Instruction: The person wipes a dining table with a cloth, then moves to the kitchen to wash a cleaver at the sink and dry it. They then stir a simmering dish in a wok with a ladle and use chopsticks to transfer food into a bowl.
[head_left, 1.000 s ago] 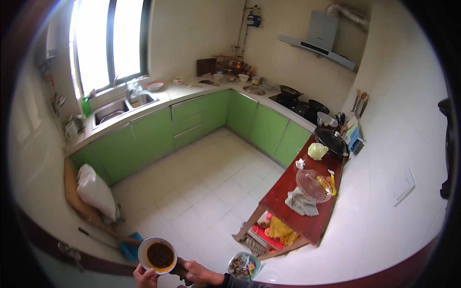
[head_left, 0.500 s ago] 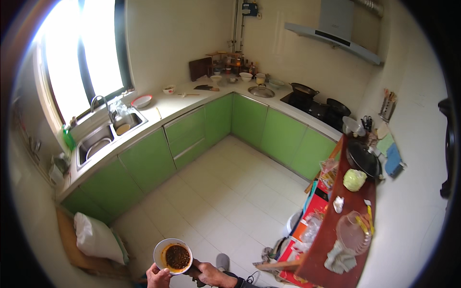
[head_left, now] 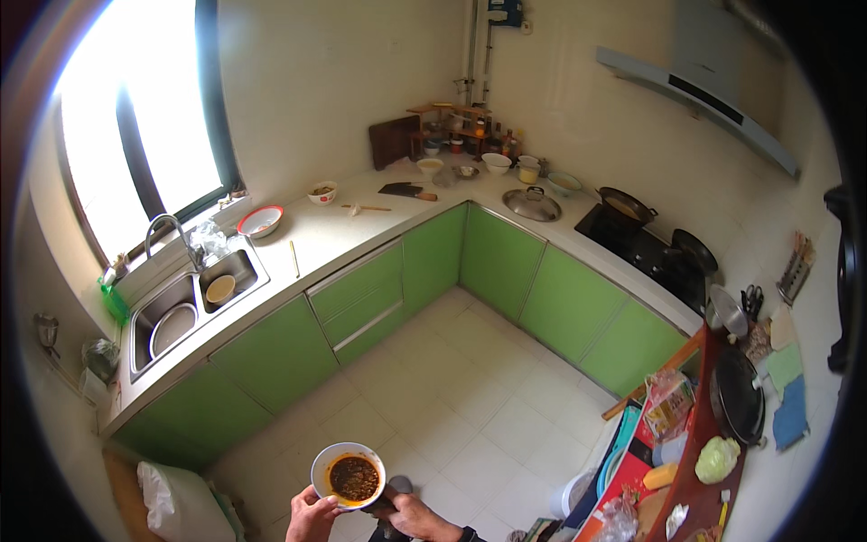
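Note:
Low in front of me I carry a white bowl (head_left: pixel 322 464) with dark red-brown, oily sauce (head_left: pixel 353 477) full of bits. My left hand (head_left: pixel 312 517) grips its left rim, thumb on top. At the bowl's right side, my right hand (head_left: pixel 417 517) is closed against it; its fingers are partly lost in shadow under the bowl. The bowl tips slightly toward me, so the sauce surface shows. A grey shoe (head_left: pixel 400 485) is visible just beyond the right hand.
Pale floor tiles (head_left: pixel 433 397) lie ahead. A counter (head_left: pixel 334 248) with green cabinets bends round them, carrying a sink (head_left: pixel 149 361), cleaver (head_left: pixel 406 191), pot lid (head_left: pixel 531 204) and stove (head_left: pixel 646 244). At right stands a red-brown table (head_left: pixel 700 434) with cabbage (head_left: pixel 717 460); a white sack (head_left: pixel 176 506) lies left.
My view has moved forward and turned slightly, so the counter and stove look nearer and the right table sits lower. The bowl stays in both hands, a little further right in view.

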The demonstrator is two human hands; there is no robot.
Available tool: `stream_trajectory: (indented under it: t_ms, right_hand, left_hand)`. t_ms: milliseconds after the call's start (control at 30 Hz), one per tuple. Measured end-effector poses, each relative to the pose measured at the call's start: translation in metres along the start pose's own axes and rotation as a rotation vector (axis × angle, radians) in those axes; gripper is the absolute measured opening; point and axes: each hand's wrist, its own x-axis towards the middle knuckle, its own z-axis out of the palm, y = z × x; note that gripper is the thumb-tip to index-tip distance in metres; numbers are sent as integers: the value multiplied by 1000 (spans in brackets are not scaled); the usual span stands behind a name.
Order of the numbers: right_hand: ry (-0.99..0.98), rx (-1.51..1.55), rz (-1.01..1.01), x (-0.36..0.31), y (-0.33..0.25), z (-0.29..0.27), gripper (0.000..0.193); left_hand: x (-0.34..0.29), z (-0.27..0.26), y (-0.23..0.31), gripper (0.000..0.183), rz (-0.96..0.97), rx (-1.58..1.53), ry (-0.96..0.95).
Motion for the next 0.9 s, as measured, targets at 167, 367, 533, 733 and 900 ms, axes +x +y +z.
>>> stream_trajectory:
  t_ms: [167,367,533,733,900]
  right_hand:
    - [129,-495,3,86,-25,-91,49]
    - [166,-306,67,152,-64,-202,51]
    - [391,-244,-62,192,-37,-274,59]
    - [439,-368,-39,242,-47,-388,52]
    - [552,-614,69,335,-119,-460,54]
  left_hand:
    - [157,7,0,46,-61,-270,-204]
    - [307,52,24,39,-111,-305,-289]
    - [399,91,58,29,-157,-304,-305]
    - [497,132,70,30,-114,-337,-266]
    - [582,170,91,40,-68,-259,-213]
